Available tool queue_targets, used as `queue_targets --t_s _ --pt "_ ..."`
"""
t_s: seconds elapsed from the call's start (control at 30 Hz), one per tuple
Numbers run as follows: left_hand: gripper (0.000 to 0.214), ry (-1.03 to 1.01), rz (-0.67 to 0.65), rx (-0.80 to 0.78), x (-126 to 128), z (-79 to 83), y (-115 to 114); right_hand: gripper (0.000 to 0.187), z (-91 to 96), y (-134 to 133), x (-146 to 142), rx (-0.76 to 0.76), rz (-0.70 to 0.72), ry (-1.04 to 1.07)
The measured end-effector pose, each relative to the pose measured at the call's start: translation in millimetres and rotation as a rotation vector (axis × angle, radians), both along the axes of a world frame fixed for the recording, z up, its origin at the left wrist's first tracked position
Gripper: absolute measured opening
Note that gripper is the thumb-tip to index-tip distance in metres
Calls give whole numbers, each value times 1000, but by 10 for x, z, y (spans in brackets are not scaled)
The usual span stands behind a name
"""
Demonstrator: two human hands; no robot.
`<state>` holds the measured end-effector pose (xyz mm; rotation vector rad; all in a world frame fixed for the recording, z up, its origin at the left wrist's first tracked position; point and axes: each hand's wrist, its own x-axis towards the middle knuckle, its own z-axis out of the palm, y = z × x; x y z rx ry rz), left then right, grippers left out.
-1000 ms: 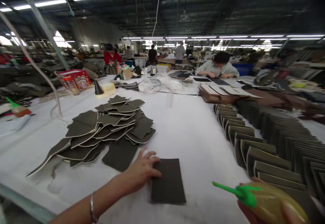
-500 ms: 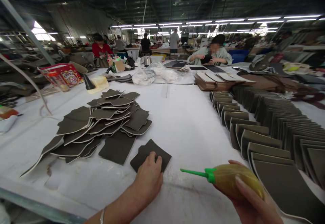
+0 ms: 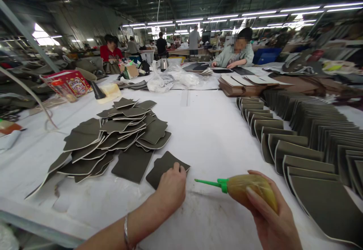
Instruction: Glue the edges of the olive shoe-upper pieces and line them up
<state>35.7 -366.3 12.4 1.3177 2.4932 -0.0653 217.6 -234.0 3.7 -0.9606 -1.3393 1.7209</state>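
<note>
My left hand (image 3: 172, 186) rests with curled fingers on a dark olive cut piece (image 3: 161, 167) lying on the white table (image 3: 210, 136) just in front of me. My right hand (image 3: 270, 219) is wrapped round a yellowish squeeze bottle (image 3: 249, 189) with a green nozzle pointing left toward that piece. A loose heap of the same dark pieces (image 3: 113, 136) lies to the left of my left hand. Rows of overlapping dark pieces (image 3: 306, 144) run along the right side of the table.
A red printed box (image 3: 68, 84) and a black cone (image 3: 98, 90) stand at the far left. Clear plastic bags (image 3: 170, 81) and a stack of brown sheets (image 3: 244, 85) lie further back. A seated person (image 3: 236, 53) works at the far end; others stand behind.
The rectangular piece I touched a second ago has passed to the right. My left hand now lies on a notched piece drawn from the heap. The bottle has risen and moved left.
</note>
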Motion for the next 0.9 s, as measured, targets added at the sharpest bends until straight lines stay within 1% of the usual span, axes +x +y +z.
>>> queue_targets --t_s 0.07,0.17,0.27,0.4,0.5,0.77,0.9 --pt "40 -43 -51 42 -125 13 -26 55 37 -29 -62 98 -2 -52" --pt "51 -104 -124 96 -267 36 -54 56 88 -78 -161 307 32 -187" --pt "55 -129 -143 101 -316 61 -52 53 101 -105 -258 479 77 -294" --pt "51 -142 -133 115 -316 78 -42 49 58 -90 -367 650 133 -320" --pt "50 -152 -117 129 -320 66 -46 46 34 -87 -410 707 144 -318" --pt "52 -175 -109 189 -347 4 -70 44 26 -115 -402 723 121 -325" --pt "51 -180 -106 203 -348 -8 -70 42 13 -78 -440 772 157 -316"
